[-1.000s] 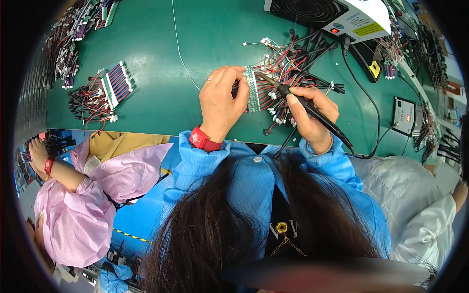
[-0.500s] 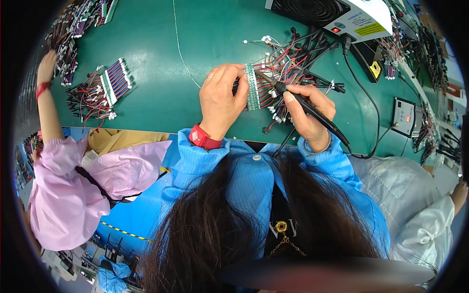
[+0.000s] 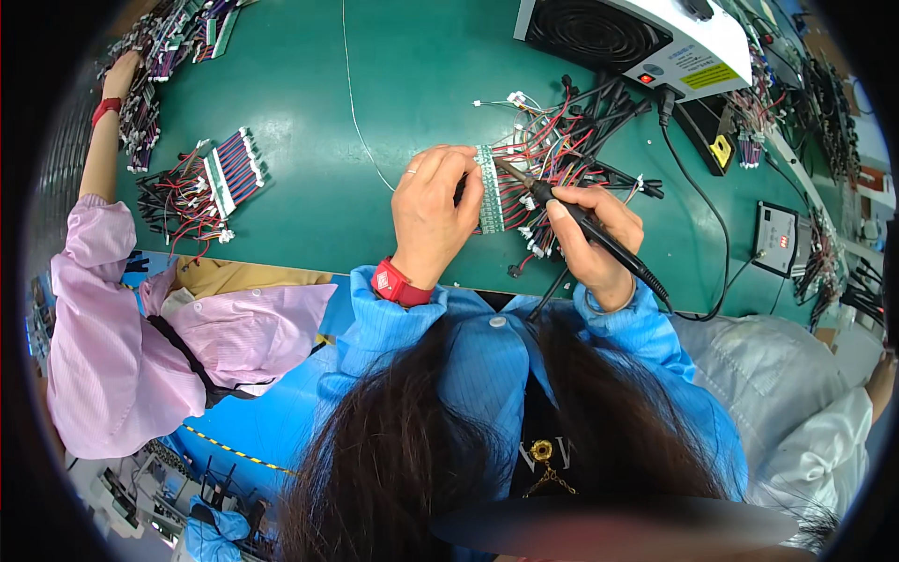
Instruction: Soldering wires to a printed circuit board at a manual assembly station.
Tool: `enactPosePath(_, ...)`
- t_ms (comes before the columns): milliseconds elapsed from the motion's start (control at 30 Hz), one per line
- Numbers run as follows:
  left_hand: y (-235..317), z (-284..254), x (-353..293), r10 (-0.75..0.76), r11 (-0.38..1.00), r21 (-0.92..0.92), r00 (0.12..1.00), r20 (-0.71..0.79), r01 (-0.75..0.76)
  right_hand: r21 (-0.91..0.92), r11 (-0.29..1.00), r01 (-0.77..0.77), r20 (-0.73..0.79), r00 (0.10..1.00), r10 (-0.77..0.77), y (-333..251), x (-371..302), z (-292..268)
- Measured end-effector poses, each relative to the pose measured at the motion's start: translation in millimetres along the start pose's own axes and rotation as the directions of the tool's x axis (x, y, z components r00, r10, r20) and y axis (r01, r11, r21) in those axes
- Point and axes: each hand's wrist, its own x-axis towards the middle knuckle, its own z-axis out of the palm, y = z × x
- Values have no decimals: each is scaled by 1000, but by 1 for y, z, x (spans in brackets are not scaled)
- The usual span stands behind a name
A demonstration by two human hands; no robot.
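My left hand (image 3: 435,214) grips the left edge of a narrow green circuit board strip (image 3: 489,190) on the green work mat (image 3: 375,103). A red band sits on that wrist (image 3: 401,284). My right hand (image 3: 592,242) holds a black soldering iron (image 3: 585,228) like a pen, its tip touching the top of the strip. A bundle of red and black wires with white connectors (image 3: 567,150) fans out from the strip to the right and rear. Thin solder wire (image 3: 354,103) runs from the far edge toward my left hand.
A person in a pink coat (image 3: 112,318) sits at my left, one hand (image 3: 120,73) on wired boards at the far left. Another wired board set (image 3: 211,183) lies near them. A white fan unit (image 3: 627,37) stands behind. A small controller box (image 3: 775,239) sits right.
The person in pink raised an arm from their lap and reached it out to the boards at the far left. My own hands stay on the strip and the iron.
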Motion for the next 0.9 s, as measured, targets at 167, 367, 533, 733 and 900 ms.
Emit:
enactPosePath(167,1,1,1,26,999,38,1000,-12,-26,-12,1000,26,-4,1000,-26,0,-1,0)
enactPosePath(367,-4,7,0,24,999,35,1000,-17,-23,-45,998,45,-1,999,-45,5,1,3)
enactPosePath(533,1,-2,4,15,999,39,1000,-9,-15,-43,997,70,-3,998,-70,-3,3,2)
enactPosePath(733,0,1,1,22,999,31,1000,-17,-22,-62,995,78,6,997,-78,-4,1,1)
enactPosePath(900,0,1,0,21,999,30,1000,-11,-21,-61,990,125,-15,992,-126,1,-1,2)
